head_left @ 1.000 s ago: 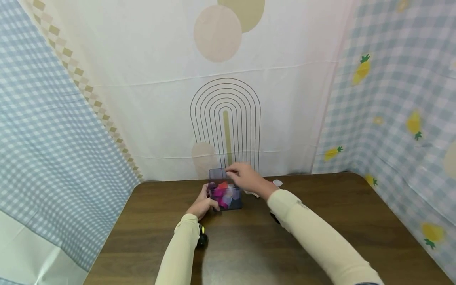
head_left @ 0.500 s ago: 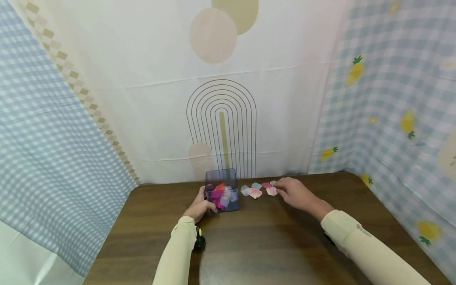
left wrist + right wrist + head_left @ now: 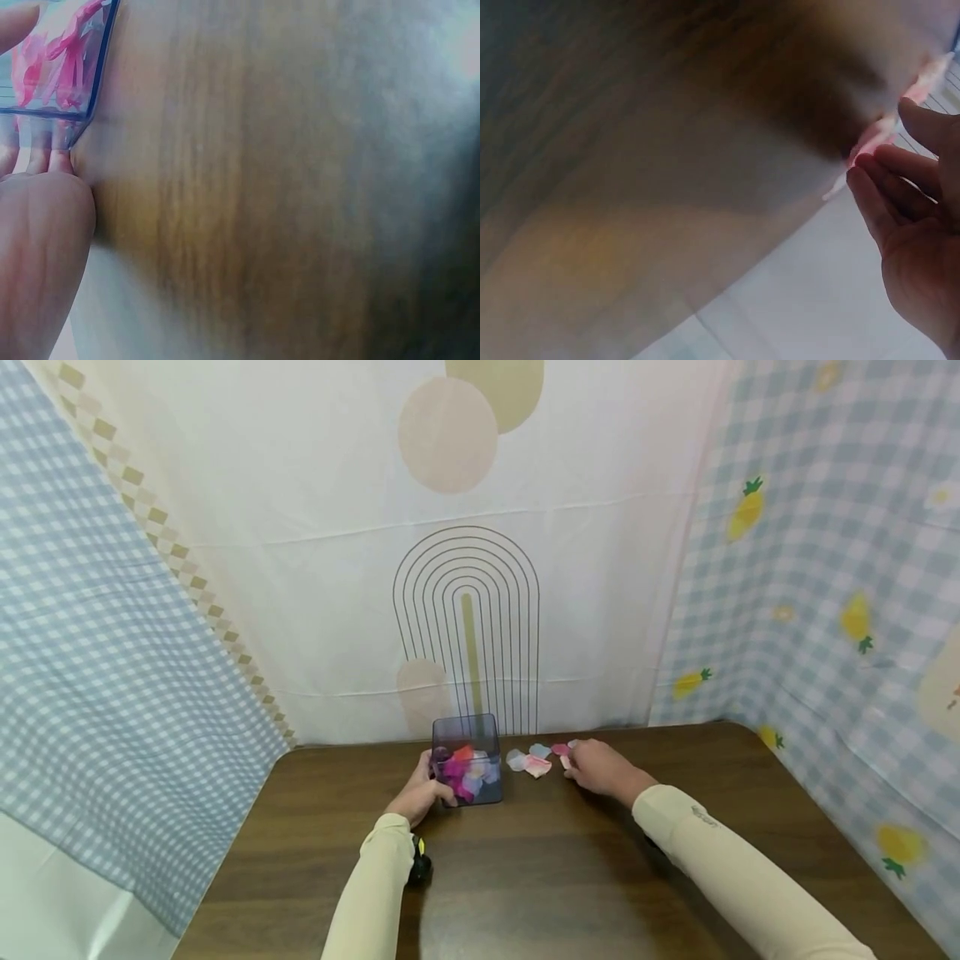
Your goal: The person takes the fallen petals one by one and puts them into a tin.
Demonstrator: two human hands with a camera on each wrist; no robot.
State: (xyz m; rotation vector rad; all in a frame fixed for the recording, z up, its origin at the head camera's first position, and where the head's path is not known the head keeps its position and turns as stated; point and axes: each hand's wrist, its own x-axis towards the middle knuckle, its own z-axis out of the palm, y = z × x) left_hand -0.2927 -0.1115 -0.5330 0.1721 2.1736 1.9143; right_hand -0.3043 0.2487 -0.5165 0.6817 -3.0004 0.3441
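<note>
My left hand (image 3: 420, 792) grips the left side of a see-through bluish box (image 3: 467, 729), its thumb across the near lower corner. Magenta, orange and pale blue petals (image 3: 467, 770) lie inside, seen through the wall. The left wrist view shows pink petals (image 3: 67, 64) behind the clear side. To the right of the box, my right hand (image 3: 603, 768) reaches down to loose petals on the table. In the right wrist view, its thumb and fingertips are apart beside a pink petal (image 3: 874, 142). The hand partly hides the petals under it.
Between box and right hand lie a pale pink petal (image 3: 537, 767), a light blue petal (image 3: 540, 751) and a magenta petal (image 3: 560, 749). A brown wooden table (image 3: 525, 877) bears everything. A white patterned cloth (image 3: 337, 610) hangs along its back edge.
My right hand has moved from above the box rightward down to the table petals, then slightly left over them. The left hand keeps its hold on the box.
</note>
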